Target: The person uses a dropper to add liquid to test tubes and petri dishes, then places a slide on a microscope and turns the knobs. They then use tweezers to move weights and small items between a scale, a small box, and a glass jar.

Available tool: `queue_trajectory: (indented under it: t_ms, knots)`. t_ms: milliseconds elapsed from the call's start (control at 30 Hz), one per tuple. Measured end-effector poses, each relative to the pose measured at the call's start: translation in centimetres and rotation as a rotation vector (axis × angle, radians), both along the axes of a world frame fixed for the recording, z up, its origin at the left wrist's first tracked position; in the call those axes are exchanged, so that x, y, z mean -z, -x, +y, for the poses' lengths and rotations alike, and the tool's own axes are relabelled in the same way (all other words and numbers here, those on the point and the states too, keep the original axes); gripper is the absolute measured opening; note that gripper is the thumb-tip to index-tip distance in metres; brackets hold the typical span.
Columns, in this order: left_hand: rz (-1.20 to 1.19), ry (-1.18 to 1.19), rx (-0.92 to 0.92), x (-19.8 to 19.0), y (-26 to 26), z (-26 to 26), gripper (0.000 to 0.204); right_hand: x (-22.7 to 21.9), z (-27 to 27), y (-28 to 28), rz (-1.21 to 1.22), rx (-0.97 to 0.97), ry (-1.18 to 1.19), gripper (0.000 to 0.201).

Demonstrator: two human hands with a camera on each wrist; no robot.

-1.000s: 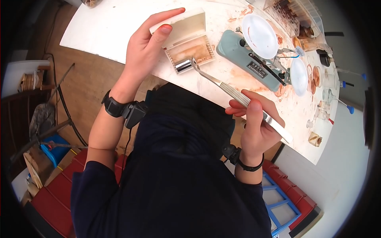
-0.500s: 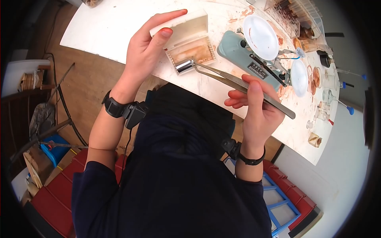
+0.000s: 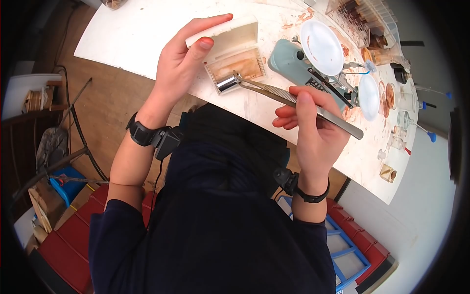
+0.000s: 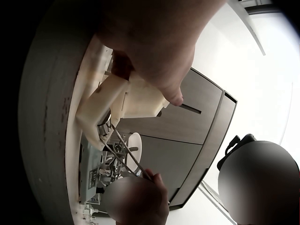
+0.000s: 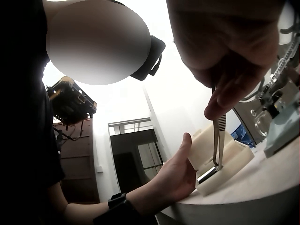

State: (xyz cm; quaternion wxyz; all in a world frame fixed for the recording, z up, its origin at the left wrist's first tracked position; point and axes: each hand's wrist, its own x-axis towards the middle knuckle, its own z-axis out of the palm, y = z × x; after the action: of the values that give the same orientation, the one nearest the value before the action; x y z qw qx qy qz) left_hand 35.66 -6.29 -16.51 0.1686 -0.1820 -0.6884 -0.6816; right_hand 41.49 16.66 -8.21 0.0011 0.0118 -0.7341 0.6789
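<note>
My left hand (image 3: 178,66) holds the raised lid (image 3: 235,36) of a small cream plastic box (image 3: 253,80), thumb on the near side and a finger along the top edge. Inside the box, at its left end, a shiny metal cylinder (image 3: 226,83), looking like a balance weight, lies on its side. Between thumb and fingers of my right hand (image 3: 316,134) are long metal tweezers (image 3: 274,92). Their bent tips are at the knob end of the weight, which the right wrist view also shows (image 5: 207,175).
Right of the box stands a green balance (image 3: 286,61) with two white pans (image 3: 320,46). Racks of tubes (image 3: 360,22) fill the far right corner. Small glass vessels (image 3: 395,142) and a little box (image 3: 388,172) line the right table edge. Reddish stains mark the white table (image 3: 122,39).
The tweezers have turned in my right hand, which has shifted slightly left and away from me. Their tips remain at the weight. The box and lid have moved a touch right.
</note>
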Motion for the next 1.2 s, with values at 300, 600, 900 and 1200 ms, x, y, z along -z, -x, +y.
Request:
queue_trajectory:
  t_ms: [300,600,900,1200]
  knots:
    - [-0.134,-0.005,-0.099,-0.1,0.0,0.4,0.041,1.6,0.4,-0.7,0.244,-0.036,-0.147,0.011]
    - [-0.272,0.004,-0.176,-0.3,0.1,0.7,0.042,3.2,1.1,0.2,0.679,-0.079,-0.431,0.018]
    - [-0.327,0.051,-0.234,-0.2,0.4,1.3,0.043,2.4,1.7,1.1,0.873,-0.138,-0.522,0.022]
    - [-0.354,0.101,-0.261,-0.4,0.4,1.3,0.046,0.7,1.9,1.2,0.865,-0.173,-0.622,0.011]
